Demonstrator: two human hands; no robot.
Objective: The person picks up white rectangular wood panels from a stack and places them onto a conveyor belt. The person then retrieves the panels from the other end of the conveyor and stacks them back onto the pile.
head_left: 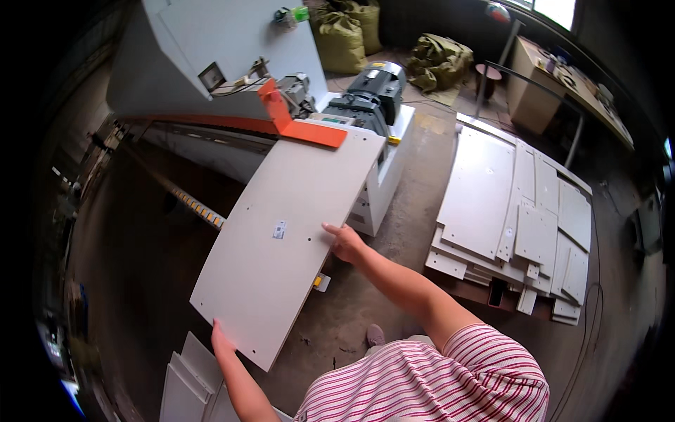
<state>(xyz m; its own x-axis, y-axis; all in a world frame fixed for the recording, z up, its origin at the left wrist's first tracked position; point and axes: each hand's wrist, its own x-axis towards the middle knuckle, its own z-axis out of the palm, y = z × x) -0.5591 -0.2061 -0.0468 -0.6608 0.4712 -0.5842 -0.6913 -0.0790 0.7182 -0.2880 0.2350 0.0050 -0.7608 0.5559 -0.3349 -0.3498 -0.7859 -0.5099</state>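
A long white panel (281, 190) with small drilled holes lies slantwise in front of me, a small printed label (280, 229) stuck near its middle. My right hand (346, 243) grips its right edge, thumb on top and the other fingers hidden underneath. At the near left end my left hand (222, 337) holds the panel's edge, its fingers mostly below the board. The far end of the panel reaches the orange metal guide (313, 133) of a machine.
A dark motor (376, 88) sits on the machine's white base beyond the panel. To the right, white boards (485, 190) are stacked on a low cart with a metal rail (534, 81). More boards (190, 380) stand at lower left. Sacks (341, 42) and a workbench (534, 84) are at the back.
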